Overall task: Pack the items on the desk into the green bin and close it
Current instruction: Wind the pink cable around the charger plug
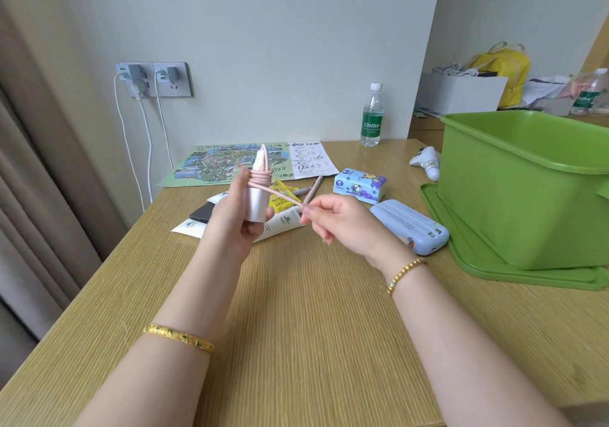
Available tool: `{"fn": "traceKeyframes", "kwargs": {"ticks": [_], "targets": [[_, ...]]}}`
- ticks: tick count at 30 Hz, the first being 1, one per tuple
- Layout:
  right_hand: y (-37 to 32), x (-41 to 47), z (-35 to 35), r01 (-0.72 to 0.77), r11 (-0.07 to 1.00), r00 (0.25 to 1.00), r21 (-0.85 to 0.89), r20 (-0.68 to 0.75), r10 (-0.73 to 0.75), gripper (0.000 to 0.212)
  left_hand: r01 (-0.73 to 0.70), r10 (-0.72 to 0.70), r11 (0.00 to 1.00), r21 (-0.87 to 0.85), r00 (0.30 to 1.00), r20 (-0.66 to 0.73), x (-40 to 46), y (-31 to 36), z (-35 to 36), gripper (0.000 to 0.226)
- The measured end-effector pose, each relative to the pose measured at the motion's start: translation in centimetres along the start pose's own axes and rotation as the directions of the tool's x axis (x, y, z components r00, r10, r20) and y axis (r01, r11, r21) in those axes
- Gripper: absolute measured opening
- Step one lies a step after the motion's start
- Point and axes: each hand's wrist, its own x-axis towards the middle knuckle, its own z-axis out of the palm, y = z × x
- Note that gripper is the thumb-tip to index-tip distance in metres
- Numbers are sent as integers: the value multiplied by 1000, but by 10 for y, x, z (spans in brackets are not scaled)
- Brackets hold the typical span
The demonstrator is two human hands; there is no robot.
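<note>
Left hand (235, 219) is wrapped around a white charger (257, 201), holding it upright above the table (296, 311), with a pink cable (262, 179) coiled round its top. Right hand (342, 220) pinches the loose end of that cable between fingertips, pulling it taut across. Off to the right the green bin (527, 189) stands open on its lid (478, 258). A tissue pack (359, 185), a pale blue case (410, 225), a map (230, 163) and a water bottle (372, 115) lie on the table behind
</note>
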Motion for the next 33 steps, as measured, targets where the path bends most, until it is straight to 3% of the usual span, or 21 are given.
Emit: {"fn": "traceKeyframes", "kwargs": {"ticks": [5, 10, 12, 14, 16, 21, 24, 26, 28, 33], "targets": [[7, 4, -8, -106, 977, 991, 184, -56, 118, 27, -62, 40, 996, 70, 960, 276, -1, 8, -1, 35], [9, 6, -14, -88, 967, 985, 241, -122, 121, 24, -241, 23, 943, 230, 734, 678, -14, 7, -1, 31], [8, 5, -15, -52, 968, 991, 244, -104, 80, 22, -241, -43, 935, 262, 654, 755, -17, 7, -3, 42], [8, 5, -15, -37, 972, 993, 233, -103, 63, 19, -222, -127, 916, 334, 631, 766, -17, 9, -6, 60], [7, 5, -15, -37, 974, 990, 223, -122, 66, 22, -262, -169, 861, 436, 661, 731, -16, 10, -9, 61], [2, 3, -15, -16, 988, 985, 151, -165, 41, 16, -374, -233, 634, 677, 742, 629, -16, 2, -4, 30], [-1, 1, -13, 17, 989, 988, 145, -152, 5, 10, -444, -172, 452, 774, 808, 564, -12, -7, 2, 15], [-5, 0, -10, 54, 982, 992, 180, -121, -32, 18, -407, -100, 392, 825, 873, 477, -9, -13, 4, 18], [-8, -2, -8, 76, 973, 995, 219, -75, -61, 23, -371, -16, 437, 819, 908, 420, -7, -15, 6, 19], [-11, -2, -7, 61, 977, 998, 203, -44, -53, 27, -216, 100, 742, 635, 972, 214, -6, -8, 4, 25]]}}
